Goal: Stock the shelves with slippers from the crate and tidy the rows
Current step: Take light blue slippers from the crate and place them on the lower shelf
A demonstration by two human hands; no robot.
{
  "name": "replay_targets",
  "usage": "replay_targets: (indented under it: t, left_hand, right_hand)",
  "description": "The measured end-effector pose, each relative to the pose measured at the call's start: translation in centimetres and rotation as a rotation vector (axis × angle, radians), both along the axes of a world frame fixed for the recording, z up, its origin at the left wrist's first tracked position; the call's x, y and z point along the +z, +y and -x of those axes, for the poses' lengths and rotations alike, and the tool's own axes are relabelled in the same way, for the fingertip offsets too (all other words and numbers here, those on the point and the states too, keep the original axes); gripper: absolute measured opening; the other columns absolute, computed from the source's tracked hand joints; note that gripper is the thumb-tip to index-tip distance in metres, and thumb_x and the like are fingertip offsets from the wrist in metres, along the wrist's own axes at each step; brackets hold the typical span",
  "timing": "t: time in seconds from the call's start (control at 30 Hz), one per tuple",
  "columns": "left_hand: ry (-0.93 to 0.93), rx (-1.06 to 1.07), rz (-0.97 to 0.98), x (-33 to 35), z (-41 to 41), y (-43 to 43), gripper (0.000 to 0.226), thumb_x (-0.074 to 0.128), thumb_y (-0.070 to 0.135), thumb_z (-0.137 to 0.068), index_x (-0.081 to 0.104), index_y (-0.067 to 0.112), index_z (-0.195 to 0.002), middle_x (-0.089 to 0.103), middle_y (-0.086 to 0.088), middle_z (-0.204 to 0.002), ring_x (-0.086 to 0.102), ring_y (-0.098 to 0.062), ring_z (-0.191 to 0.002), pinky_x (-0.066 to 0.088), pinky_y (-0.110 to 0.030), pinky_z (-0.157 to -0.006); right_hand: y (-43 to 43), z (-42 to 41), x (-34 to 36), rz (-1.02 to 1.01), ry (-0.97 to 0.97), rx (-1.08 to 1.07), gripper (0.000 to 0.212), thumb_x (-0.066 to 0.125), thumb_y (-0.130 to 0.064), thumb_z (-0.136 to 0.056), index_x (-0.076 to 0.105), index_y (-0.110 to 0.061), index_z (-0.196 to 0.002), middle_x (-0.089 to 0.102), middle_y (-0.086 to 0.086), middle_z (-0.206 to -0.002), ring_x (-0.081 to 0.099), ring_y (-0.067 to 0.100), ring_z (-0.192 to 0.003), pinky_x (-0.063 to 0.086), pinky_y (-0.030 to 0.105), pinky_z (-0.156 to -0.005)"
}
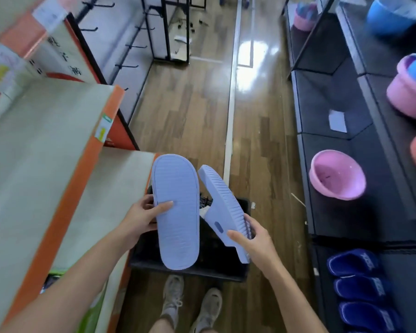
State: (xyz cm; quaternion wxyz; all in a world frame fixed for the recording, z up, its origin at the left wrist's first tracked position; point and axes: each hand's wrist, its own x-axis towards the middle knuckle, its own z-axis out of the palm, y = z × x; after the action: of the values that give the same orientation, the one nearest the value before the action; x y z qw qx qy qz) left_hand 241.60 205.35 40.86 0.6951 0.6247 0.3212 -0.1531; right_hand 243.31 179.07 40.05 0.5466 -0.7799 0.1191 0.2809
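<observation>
My left hand [143, 218] grips a pale lilac slipper [177, 212] with its ribbed sole turned up toward me, thumb lying across the sole. My right hand [252, 239] grips the matching lilac slipper [222, 205] by its heel end, tilted on edge. Both slippers hang above a black plastic crate [190, 265] on the floor just ahead of my feet. A row of dark blue slippers [360, 284] lies on the low black shelf [394, 246] at the lower right.
Pale shelves with orange edges [65, 188] rise on the left. The black shelving on the right holds a pink basin [336, 175], stacked pink basins [411, 90] and a blue basin [392, 14]. A wood-floor aisle [257, 116] runs ahead, toward a black rack [175, 27].
</observation>
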Motion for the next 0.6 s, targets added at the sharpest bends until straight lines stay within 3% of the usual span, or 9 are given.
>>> replay_targets:
  t: [0.1, 0.23, 0.4, 0.5, 0.6]
  left_hand:
    - [-0.060, -0.041, -0.008, 3.6, 0.4, -1.2, 0.042, 0.077, 0.025, -0.074, 0.056, 0.019, -0.111, 0.064, -0.008, -0.111, 0.065, -0.022, -0.095, 0.054, -0.027, -0.064]
    - [-0.143, -0.120, -0.020, 8.3, 0.2, -3.6, 0.073, 0.081, 0.043, -0.047, 0.057, 0.016, -0.111, 0.067, -0.009, -0.107, 0.068, -0.022, -0.092, 0.055, -0.030, -0.065]
    - [-0.259, -0.222, -0.010, 13.1, -1.0, -6.8, 0.080, 0.081, 0.046, -0.038, 0.061, 0.016, -0.109, 0.072, -0.005, -0.099, 0.070, -0.022, -0.088, 0.056, -0.032, -0.067]
    - [-0.281, -0.296, 0.016, 15.1, -2.1, -9.3, 0.090, 0.090, 0.050, -0.025, 0.062, 0.017, -0.104, 0.072, -0.006, -0.098, 0.070, -0.025, -0.089, 0.056, -0.042, -0.076]
    - [-0.330, -0.359, 0.056, 16.6, -3.2, -12.4, 0.094, 0.090, 0.054, -0.018, 0.063, 0.020, -0.102, 0.072, -0.006, -0.096, 0.070, -0.024, -0.087, 0.055, -0.039, -0.070]
  right_hand:
    - [-1.5, 1.3, 3.4, -0.009, -0.049, -0.013, 0.068, 0.076, -0.033, -0.074, 0.042, -0.028, -0.133, 0.054, -0.021, -0.102, 0.060, 0.007, -0.090, 0.049, 0.015, -0.060]
    - [-4.0, 2.6, 8.0, -0.054, -0.116, -0.068, 0.067, 0.076, -0.029, -0.074, 0.045, -0.025, -0.133, 0.060, -0.013, -0.110, 0.061, 0.005, -0.094, 0.049, 0.012, -0.059]
    - [-7.6, 4.5, 12.8, -0.098, -0.206, -0.165, 0.050, 0.073, -0.019, -0.078, 0.047, -0.029, -0.121, 0.058, -0.022, -0.100, 0.060, -0.013, -0.079, 0.046, 0.007, -0.059]
    - [-9.6, 5.6, 14.6, -0.145, -0.232, -0.231, 0.060, 0.077, -0.025, -0.074, 0.047, -0.023, -0.127, 0.058, -0.018, -0.105, 0.059, -0.017, -0.079, 0.045, 0.006, -0.060]
    - [-11.1, 6.6, 15.9, -0.173, -0.283, -0.304, 0.077, 0.073, -0.036, -0.061, 0.048, -0.018, -0.132, 0.062, -0.013, -0.110, 0.062, -0.011, -0.085, 0.047, 0.008, -0.063]
